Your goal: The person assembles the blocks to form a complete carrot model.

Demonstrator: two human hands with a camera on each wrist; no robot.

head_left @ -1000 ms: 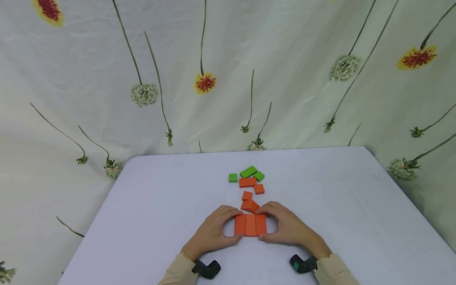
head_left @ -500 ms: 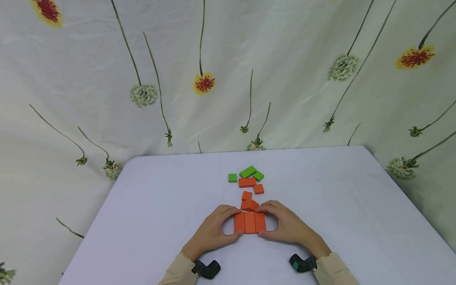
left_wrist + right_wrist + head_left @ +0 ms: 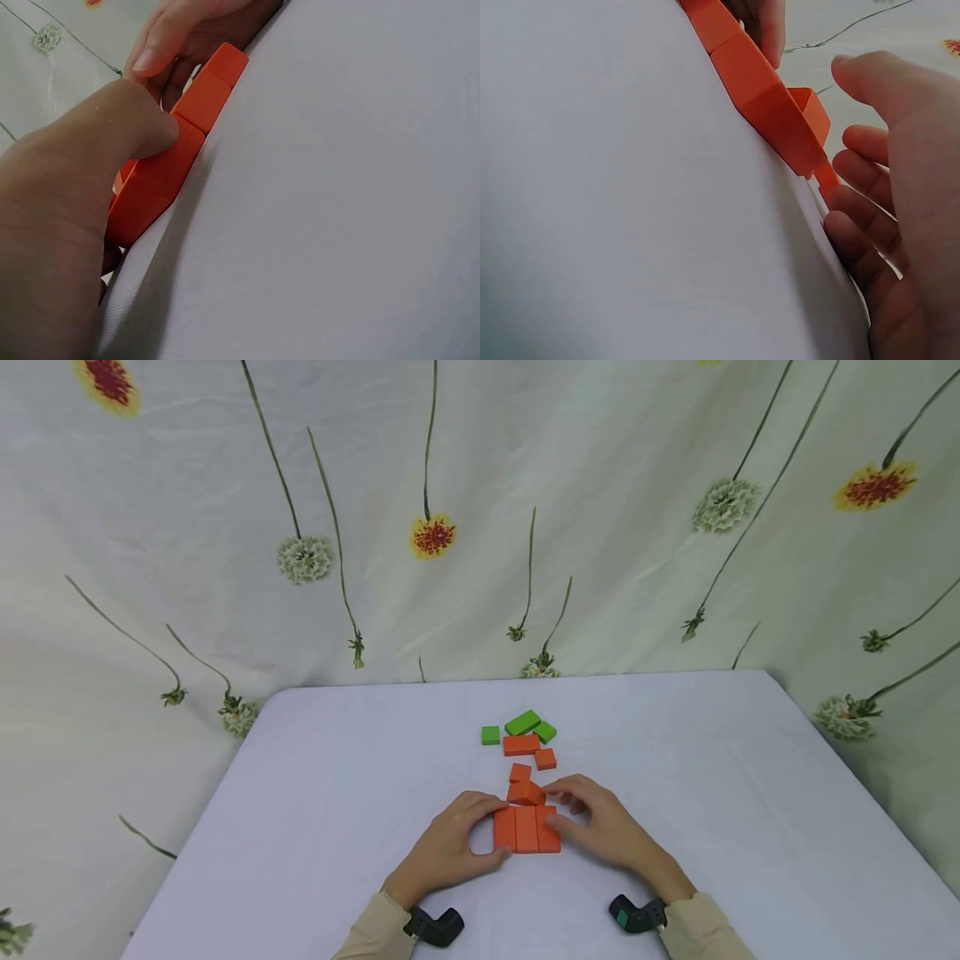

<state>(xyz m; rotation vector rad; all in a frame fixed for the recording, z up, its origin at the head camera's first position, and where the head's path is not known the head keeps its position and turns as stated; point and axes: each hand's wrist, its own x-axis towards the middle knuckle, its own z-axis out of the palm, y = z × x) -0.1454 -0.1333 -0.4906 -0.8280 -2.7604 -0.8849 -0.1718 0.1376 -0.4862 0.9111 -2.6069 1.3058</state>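
Note:
Three orange blocks lie side by side as a row: the left block, the middle block and the right block. My left hand grips the left block, thumb on its near end and fingertips at its far end; the thumb shows against it in the left wrist view. My right hand is beside the row with loosely bent fingers and nothing held. Its thumb is raised off the blocks in the right wrist view. An orange triangular block lies just behind the row, near the right fingertips.
Behind the triangular block are a small orange block, another small orange block and a longer orange block. Farther back lie a green square block, a long green block and a small green block.
The orange row slid slightly away from me, up to the triangular block. My right hand then let go of the right block and lifted its thumb off, fingers shifting a little farther away from me.

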